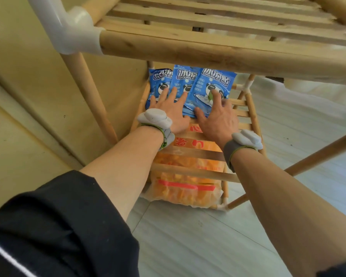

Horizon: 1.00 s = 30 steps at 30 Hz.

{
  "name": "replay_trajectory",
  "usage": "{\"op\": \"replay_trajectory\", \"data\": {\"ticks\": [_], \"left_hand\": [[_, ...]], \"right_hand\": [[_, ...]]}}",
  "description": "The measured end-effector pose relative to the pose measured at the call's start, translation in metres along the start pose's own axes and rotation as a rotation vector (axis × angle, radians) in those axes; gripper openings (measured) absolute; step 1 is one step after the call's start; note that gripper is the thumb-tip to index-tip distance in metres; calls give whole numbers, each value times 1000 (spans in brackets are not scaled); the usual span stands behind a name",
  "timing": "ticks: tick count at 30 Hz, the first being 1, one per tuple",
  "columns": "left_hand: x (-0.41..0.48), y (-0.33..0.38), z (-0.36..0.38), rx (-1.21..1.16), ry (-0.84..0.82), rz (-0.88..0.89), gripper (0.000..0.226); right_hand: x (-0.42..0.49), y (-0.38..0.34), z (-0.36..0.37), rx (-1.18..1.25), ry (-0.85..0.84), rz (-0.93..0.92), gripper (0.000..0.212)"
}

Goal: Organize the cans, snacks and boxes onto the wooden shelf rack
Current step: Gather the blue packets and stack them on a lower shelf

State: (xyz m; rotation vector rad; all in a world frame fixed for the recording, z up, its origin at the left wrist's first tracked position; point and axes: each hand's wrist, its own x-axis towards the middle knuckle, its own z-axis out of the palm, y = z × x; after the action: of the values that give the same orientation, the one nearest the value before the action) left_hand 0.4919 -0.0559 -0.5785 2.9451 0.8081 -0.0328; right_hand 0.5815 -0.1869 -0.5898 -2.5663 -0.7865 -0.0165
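Step in hand: the person seems to be squaring up three blue packets [214, 80] on the middle tier of the wooden shelf rack [188, 48].
Left hand [168, 108]: open and flat, fingers spread, pressing on the left and middle packets.
Right hand [218, 116]: also open, fingers spread over the right packet, thumb near its front edge; it grips nothing.
Doing it well: keep the palms flat and slide the packets rather than lifting them. They overlap like fanned cards, so a light, even push towards the back should seat them without buckling. Thin packets could slip through the gaps between the slats [241, 112], so they are best kept lying across the slats.
Middle tier holds: the three blue packets, towards the back left, overlapping one another.
Lowest tier holds: a large clear bag of orange snacks [184, 188], seen through the slats above it.
Top tier: only bare slats show.
Cans and boxes: none in view.
Wrists: a grey band [154, 116] sits on each.
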Motion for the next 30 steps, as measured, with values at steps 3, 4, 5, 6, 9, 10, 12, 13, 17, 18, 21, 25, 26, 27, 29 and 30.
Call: {"op": "replay_trajectory", "data": {"ticks": [3, 4, 5, 6, 9, 10, 12, 13, 17, 18, 21, 25, 26, 27, 29, 30], "left_hand": [[1, -6, 8, 47, 35, 20, 67], [2, -8, 9, 67, 45, 22, 64], [3, -10, 9, 79, 51, 22, 62], [4, -11, 8, 89, 49, 22, 61], [4, -6, 7, 107, 30, 5, 57], [4, -7, 7, 99, 28, 5, 55], [5, -9, 9, 82, 26, 33, 55], [5, -12, 9, 92, 28, 53, 57], [1, -20, 2, 175, 50, 52, 76], [-2, -20, 0, 174, 66, 14, 81], [-7, -26, 1, 147, 69, -134, 94], [-9, -29, -2, 219, 51, -219, 76], [-8, -28, -3, 252, 66, -228, 70], [-7, -27, -3, 293, 82, -237, 66], [-4, -29, -4, 359, 92, -261, 62], [-2, -31, -4, 373, 92, -274, 61]], "right_hand": [[8, -2, -2, -155, -70, -4, 64], [11, -3, -1, -173, -54, -17, 55], [14, -4, -1, -188, -16, -28, 45], [15, -4, -1, -208, 23, -33, 37], [8, 3, 1, -204, 87, -89, 37], [5, 6, 2, -176, 92, -114, 39], [1, 11, 4, -143, 84, -130, 43], [-2, 11, 5, -141, 69, -117, 45], [-11, 1, 0, -109, -7, -15, 51], [-11, -1, -2, -70, -4, 0, 50], [-8, -9, -3, 21, -21, 48, 51], [-13, -17, 8, -125, -67, 13, 50], [-13, -16, 10, -145, -59, 8, 48], [-13, -13, 11, -159, -50, 9, 46], [-12, -6, 11, -186, -39, 29, 44], [-11, -5, 9, -200, -41, 42, 44]]}}
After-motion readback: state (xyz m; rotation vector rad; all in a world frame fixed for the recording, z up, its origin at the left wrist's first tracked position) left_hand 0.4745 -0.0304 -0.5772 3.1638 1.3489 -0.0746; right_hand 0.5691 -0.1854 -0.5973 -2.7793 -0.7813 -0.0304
